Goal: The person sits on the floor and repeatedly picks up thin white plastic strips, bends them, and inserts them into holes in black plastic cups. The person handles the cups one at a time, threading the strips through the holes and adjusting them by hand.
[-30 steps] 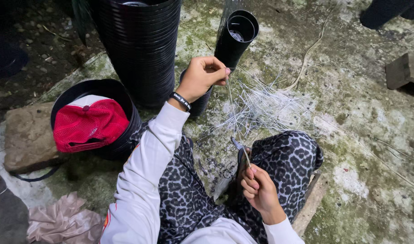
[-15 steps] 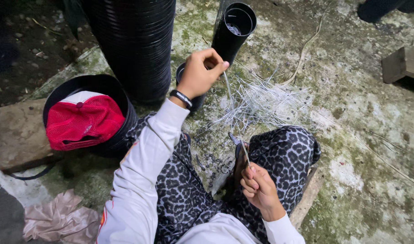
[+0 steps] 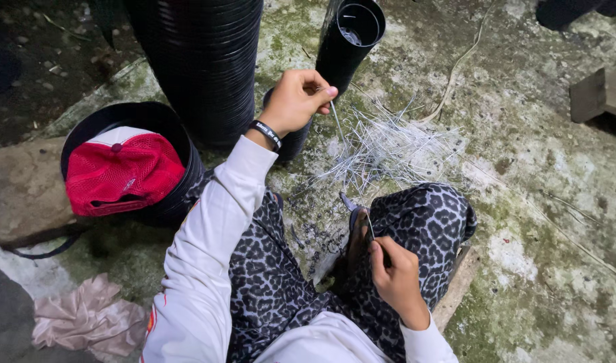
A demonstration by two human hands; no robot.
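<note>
The thin strip [image 3: 336,119] in my left hand [image 3: 296,101] was too slender to identify. My right hand [image 3: 395,279] hid the lower end of its strand. The tall black pot stack [image 3: 200,60] ran off the top edge.

Top: white long-sleeved shirt, smooth fabric, sleeves reaching both wrists.
Left sleeve [image 3: 210,255]: white, with a small red and orange mark near the upper arm.
Right sleeve [image 3: 425,343]: white, plain cuff.
Wristband [image 3: 266,134]: black band on the left wrist, with pale lettering.
Trousers [image 3: 268,269]: loose fabric in a grey and black leopard-spot print, covering both legs.
Left hand [image 3: 296,101]: bare, no glove.
Right hand [image 3: 397,279]: bare, no glove or ring visible.
</note>
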